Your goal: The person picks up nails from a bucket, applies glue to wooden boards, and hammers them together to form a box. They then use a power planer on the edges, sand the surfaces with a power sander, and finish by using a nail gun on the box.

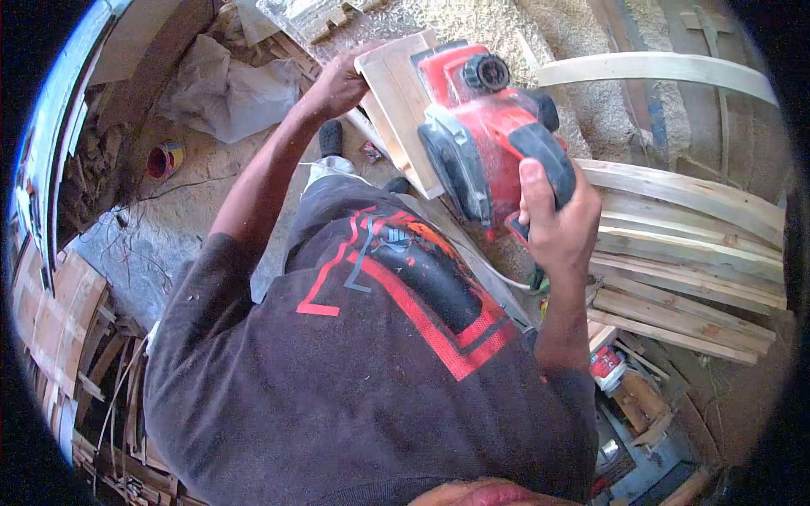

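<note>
My right hand [564, 221] is wrapped round the rear handle of a red and black electric hand planer [498, 126]. The planer is tilted on its side, close beside a pale wooden board [403, 114] that looks like a boxed or framed piece. At the far end of that board, my left hand [342, 84] grips its edge with the fingers curled over, partly hidden by the wood. Light dust coats the planer's body and belt cover.
Wood shavings [456, 18] cover the bench around the board. Long pale planks [683, 228] are stacked at the right, with one curved strip [658, 69] above them. A white plastic sheet [232, 93] and a small tin [164, 158] lie on the floor to the left.
</note>
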Tool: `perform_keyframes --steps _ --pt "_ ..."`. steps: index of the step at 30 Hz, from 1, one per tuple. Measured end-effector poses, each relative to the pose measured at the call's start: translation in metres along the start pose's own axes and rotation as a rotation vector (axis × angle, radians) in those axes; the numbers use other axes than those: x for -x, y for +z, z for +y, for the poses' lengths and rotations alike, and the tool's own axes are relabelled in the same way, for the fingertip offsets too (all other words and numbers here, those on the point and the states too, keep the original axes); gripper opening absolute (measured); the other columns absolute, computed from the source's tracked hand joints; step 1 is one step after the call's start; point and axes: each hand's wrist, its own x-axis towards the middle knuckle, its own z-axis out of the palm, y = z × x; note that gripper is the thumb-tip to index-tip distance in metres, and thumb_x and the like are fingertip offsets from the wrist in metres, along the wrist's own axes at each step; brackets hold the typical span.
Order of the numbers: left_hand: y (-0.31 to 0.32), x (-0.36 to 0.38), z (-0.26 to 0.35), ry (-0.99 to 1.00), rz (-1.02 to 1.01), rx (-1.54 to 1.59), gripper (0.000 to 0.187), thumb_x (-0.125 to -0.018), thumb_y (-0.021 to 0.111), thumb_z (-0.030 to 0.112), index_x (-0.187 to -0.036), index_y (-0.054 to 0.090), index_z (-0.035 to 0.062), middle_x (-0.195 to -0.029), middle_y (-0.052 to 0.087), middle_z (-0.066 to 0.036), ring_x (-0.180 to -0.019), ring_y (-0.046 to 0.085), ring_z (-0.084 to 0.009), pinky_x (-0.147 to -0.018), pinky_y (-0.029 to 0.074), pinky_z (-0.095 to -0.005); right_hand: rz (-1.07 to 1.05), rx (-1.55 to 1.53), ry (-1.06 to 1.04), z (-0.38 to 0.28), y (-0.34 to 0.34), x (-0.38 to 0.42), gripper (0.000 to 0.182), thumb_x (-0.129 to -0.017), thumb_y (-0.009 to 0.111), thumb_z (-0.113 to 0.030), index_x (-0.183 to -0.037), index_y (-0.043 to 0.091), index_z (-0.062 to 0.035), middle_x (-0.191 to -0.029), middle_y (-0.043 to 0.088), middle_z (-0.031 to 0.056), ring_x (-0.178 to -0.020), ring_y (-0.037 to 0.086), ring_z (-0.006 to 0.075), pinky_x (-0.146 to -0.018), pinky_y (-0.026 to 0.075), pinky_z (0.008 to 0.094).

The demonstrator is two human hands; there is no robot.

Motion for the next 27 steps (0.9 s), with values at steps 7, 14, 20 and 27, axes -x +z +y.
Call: perform_keyframes --steps 7,14,20,27 --pt "0.004 -0.008 -0.032 0.219 0.093 -0.076 0.040 -0.096 0.065 0.014 -0.136 0.060 0.0091 -0.131 0.066 -0.014 -0.120 0.064 -0.0276 -0.101 0.051 -0.0376 0.022 0.018 -0.223 -0.039 0.029 -0.068 0.051 -0.092 0.070 -0.050 -0.101 0.071 -0.0002 -0.081 0.072 0.0203 -0.079 0.074 0.0330 -0.072 0.056 0.0416" --pt "0.003 -0.010 -0.030 0.129 0.017 0.005 0.029 -0.096 0.064 0.012 -0.124 0.066 0.0079 -0.116 0.072 -0.011 -0.106 0.066 -0.0195 -0.094 0.051 -0.0356 0.049 -0.034 -0.349 -0.037 0.019 -0.061 0.052 -0.091 0.071 -0.050 -0.100 0.071 0.0019 -0.080 0.071 0.0197 -0.075 0.072 0.0280 -0.070 0.055 0.0395" --pt "0.008 -0.015 -0.054 0.095 0.038 -0.011 0.026 -0.097 0.063 0.012 -0.121 0.068 0.0040 -0.107 0.074 -0.006 -0.099 0.065 -0.0158 -0.089 0.052 -0.0333 0.078 -0.264 -0.001 0.015 -0.049 0.042 0.039 -0.102 0.060 -0.038 -0.101 0.065 0.0006 -0.067 0.057 0.0020 -0.055 0.052 0.0079 -0.053 0.044 0.0255" --pt "0.010 -0.010 -0.041 0.124 0.072 0.080 0.027 -0.097 0.064 0.015 -0.120 0.068 0.0017 -0.106 0.074 -0.007 -0.098 0.066 -0.0153 -0.087 0.053 -0.0345 0.115 -0.235 0.130 0.067 -0.048 0.116 0.042 -0.101 0.062 -0.039 -0.100 0.061 0.0022 -0.069 0.058 0.0025 -0.058 0.053 0.0094 -0.055 0.044 0.0259"
